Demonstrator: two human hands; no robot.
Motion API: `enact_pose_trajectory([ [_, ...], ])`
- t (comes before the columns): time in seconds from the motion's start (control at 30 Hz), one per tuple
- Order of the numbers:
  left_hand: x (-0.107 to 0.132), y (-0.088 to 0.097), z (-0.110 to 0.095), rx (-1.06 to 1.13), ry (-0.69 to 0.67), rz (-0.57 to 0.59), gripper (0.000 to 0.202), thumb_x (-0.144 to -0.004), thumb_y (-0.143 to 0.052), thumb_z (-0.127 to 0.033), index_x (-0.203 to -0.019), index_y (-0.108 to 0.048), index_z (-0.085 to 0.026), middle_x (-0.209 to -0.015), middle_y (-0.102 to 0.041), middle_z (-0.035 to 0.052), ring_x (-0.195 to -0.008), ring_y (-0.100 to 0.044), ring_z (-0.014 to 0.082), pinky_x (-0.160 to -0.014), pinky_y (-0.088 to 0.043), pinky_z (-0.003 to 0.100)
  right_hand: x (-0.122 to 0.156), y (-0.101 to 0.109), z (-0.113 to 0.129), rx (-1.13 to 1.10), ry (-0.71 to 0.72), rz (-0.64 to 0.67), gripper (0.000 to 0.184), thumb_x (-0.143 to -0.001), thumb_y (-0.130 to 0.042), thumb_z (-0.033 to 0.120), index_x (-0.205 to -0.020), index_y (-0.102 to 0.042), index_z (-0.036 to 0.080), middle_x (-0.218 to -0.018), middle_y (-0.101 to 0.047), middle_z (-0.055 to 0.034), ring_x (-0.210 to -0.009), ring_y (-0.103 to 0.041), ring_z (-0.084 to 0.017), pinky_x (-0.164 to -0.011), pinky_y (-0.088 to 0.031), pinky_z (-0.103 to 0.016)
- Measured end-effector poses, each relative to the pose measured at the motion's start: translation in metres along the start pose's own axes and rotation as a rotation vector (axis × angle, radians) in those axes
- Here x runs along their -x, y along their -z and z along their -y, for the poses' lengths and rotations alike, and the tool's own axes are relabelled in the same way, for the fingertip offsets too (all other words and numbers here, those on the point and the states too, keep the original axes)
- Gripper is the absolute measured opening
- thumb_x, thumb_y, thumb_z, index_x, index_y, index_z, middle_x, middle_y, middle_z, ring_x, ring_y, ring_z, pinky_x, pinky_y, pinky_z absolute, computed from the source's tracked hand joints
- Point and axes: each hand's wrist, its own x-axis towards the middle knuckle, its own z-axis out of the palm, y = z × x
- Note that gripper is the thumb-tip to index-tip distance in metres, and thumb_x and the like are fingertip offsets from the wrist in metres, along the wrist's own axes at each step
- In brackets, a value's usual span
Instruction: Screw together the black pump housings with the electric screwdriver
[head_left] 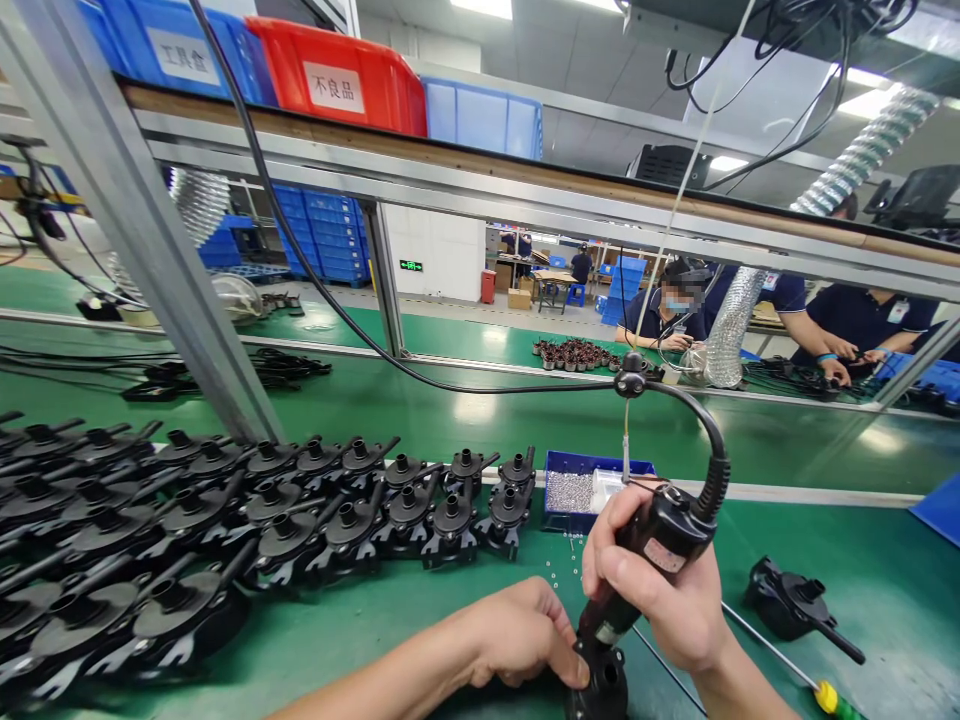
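Observation:
My right hand (660, 590) is wrapped round a black electric screwdriver (660, 540), held tilted with its tip down on a black plastic pump part (600, 685) at the bottom edge. A thick black cable (697, 420) rises from the tool's top. My left hand (525, 635) is closed on that same pump part, steadying it against the green mat. Several rows of identical black pump parts (225, 510) lie to the left.
A blue tray of small screws (577, 490) sits just behind my hands. One more black pump part (795, 605) and a yellow-handled screwdriver (825, 695) lie at the right. Other people work across the green conveyor (480, 410). Coloured bins stand on the overhead shelf (450, 160).

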Motion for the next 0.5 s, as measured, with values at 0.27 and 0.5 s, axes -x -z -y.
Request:
enact_pose_trajectory([
  [0.27,-0.001,0.000,0.002,-0.068,-0.008,-0.014,0.028,-0.064,-0.086,-0.032,-0.064,-0.059,-0.024,-0.043,-0.039,-0.0087,-0.032,-0.022,0.0097,-0.034,-0.003,0.030,0.000,-0.006,-0.007,0.010,-0.006,0.008,0.018,-0.100,-0.080,0.028,-0.104,-0.064,0.024,-0.078,-0.069,0.0008,-0.061,-0.071,-0.016,-0.058,-0.061,-0.027],
  [0.5,-0.005,0.002,0.008,-0.079,-0.038,-0.004,0.027,-0.065,-0.086,-0.034,-0.067,-0.061,-0.024,-0.045,-0.040,-0.0088,-0.033,-0.024,0.0097,-0.036,-0.006,0.030,0.004,-0.002,-0.012,0.093,0.008,0.049,0.017,-0.100,-0.079,0.029,-0.104,-0.063,0.023,-0.079,-0.065,0.0010,-0.057,-0.065,-0.014,-0.056,-0.054,-0.025],
])
